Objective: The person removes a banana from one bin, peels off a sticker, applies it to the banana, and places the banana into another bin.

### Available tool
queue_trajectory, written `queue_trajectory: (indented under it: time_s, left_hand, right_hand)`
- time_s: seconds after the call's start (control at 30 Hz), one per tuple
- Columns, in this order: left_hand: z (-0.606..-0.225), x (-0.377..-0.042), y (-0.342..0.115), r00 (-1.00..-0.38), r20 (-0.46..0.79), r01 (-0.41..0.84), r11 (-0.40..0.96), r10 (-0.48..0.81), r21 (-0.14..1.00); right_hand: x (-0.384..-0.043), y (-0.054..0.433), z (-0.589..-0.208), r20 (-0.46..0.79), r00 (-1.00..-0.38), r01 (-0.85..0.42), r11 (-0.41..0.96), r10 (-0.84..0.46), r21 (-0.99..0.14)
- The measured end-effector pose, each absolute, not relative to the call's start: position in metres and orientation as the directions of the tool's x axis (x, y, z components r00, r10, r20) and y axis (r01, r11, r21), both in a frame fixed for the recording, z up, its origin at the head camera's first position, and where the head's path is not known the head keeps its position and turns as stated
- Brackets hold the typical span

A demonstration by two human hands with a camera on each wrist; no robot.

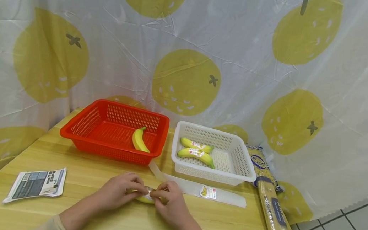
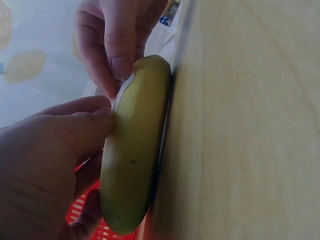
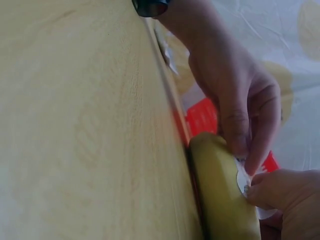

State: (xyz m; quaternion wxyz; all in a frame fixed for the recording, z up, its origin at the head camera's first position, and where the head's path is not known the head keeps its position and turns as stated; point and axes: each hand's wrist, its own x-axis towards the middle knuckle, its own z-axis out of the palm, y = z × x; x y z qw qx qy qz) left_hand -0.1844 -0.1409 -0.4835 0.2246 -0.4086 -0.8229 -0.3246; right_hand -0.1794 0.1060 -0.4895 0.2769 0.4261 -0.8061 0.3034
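A yellow banana (image 1: 144,199), greenish at one end in the left wrist view, lies on the wooden table between the two hands. Along its upper side runs a whitish sticker (image 3: 242,181). My left hand (image 1: 122,191) pinches the sticker at one end, thumb and forefinger close together against the peel. From the other side my right hand (image 1: 172,202) pinches the sticker's opposite end. Both hands' fingertips nearly meet over the banana, hiding much of the sticker. Just beyond the hands stretches a strip of white backing paper (image 1: 229,198) bearing a banana-picture sticker (image 1: 208,192).
Behind stands a red basket (image 1: 114,151) with one banana (image 1: 140,140) in it. To its right a white basket (image 1: 208,174) holds two bananas (image 1: 197,156) with stickers. A printed packet (image 1: 36,183) lies at left; pasta-like packages (image 1: 270,210) lie along the right edge.
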Motion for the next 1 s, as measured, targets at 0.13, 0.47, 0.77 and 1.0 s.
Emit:
queue_trajectory:
  time_s: [0.13,0.47,0.77,1.0]
  left_hand:
    - [-0.4840,-0.1842,-0.1407,-0.544,0.634,0.834,0.436,0.549,0.338]
    - [-0.4825,-0.1816,-0.1382,-0.604,0.593,0.788,0.510,0.532,0.345]
    - [-0.4815,-0.1809,-0.1372,-0.635,0.573,0.763,0.536,0.518,0.361]
    - [-0.4844,-0.1819,-0.1375,-0.628,0.587,0.767,0.534,0.510,0.356]
  right_hand:
    - [-0.1771,0.1050,-0.4895,0.660,-0.542,-0.822,0.493,-0.521,-0.285]
    - [-0.1753,0.1035,-0.4895,0.650,-0.577,-0.796,0.519,-0.495,-0.312]
    - [-0.1746,0.1042,-0.4903,0.623,-0.614,-0.770,0.544,-0.485,-0.334]
    - [-0.1737,0.1031,-0.4885,0.629,-0.614,-0.763,0.561,-0.477,-0.320]
